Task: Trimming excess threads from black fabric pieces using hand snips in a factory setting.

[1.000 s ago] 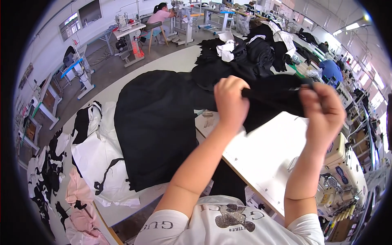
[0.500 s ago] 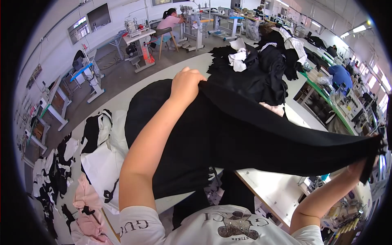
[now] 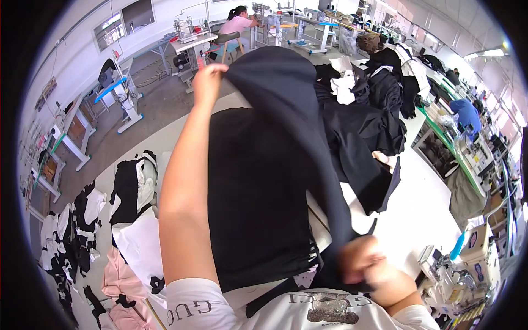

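A black fabric piece is lifted and stretched on a slant between my two hands, its middle smeared by motion. Far out, my left hand pinches its upper left edge. Close to my body, my right hand is blurred but closed around the lower end of the piece; the fingertips are hard to make out. Beneath the raised cloth, more black fabric lies flat on the pale table, with a ragged edge at its near right corner. I cannot tell how many layers it has.
A heap of black fabric with white scraps lies to the right. White cloth and pink cloth rest on the left. A sewing machine stands near right. Other people sit farther off, one in pink, one in blue.
My right hand has swung from the far right in toward my body, carrying its end of the fabric. My left hand has moved left and farther out, and the piece now rises over the table.
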`<state>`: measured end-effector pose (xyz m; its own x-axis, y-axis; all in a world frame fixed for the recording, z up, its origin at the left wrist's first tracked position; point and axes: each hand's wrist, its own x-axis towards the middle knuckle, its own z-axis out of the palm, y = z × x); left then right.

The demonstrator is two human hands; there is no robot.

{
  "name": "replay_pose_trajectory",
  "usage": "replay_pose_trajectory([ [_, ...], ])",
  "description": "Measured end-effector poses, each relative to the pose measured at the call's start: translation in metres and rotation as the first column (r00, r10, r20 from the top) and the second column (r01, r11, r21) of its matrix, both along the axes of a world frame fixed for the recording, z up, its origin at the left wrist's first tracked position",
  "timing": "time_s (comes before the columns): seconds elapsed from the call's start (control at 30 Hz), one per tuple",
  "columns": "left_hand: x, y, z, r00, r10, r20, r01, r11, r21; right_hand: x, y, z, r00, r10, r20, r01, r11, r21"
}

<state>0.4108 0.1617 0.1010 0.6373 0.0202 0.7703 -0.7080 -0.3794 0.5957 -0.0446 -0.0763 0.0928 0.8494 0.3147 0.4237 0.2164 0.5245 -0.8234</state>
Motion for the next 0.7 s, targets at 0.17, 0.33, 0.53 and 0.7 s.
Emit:
replay_pose_trajectory([
  [0.17,-0.001,0.1,-0.108,0.901,0.208,-0.379,-0.155,0.974,0.166,0.034,0.141,-0.096,0.951,-0.05,-0.307,-0.05,0.949,-0.31],
  [0.33,-0.058,0.153,-0.147,0.884,0.298,-0.36,-0.064,0.84,0.538,0.025,0.208,-0.156,0.993,-0.095,-0.067,0.054,0.887,-0.458],
  [0.53,-0.211,0.011,-0.14,0.539,-0.289,-0.791,0.652,0.738,0.175,0.008,0.13,-0.147,0.978,0.207,0.0,-0.161,0.763,-0.626],
  [0.7,-0.317,-0.058,-0.169,0.305,-0.351,-0.885,0.801,0.597,0.04,-0.028,0.038,-0.164,0.958,0.158,-0.239,-0.268,0.789,-0.553],
])
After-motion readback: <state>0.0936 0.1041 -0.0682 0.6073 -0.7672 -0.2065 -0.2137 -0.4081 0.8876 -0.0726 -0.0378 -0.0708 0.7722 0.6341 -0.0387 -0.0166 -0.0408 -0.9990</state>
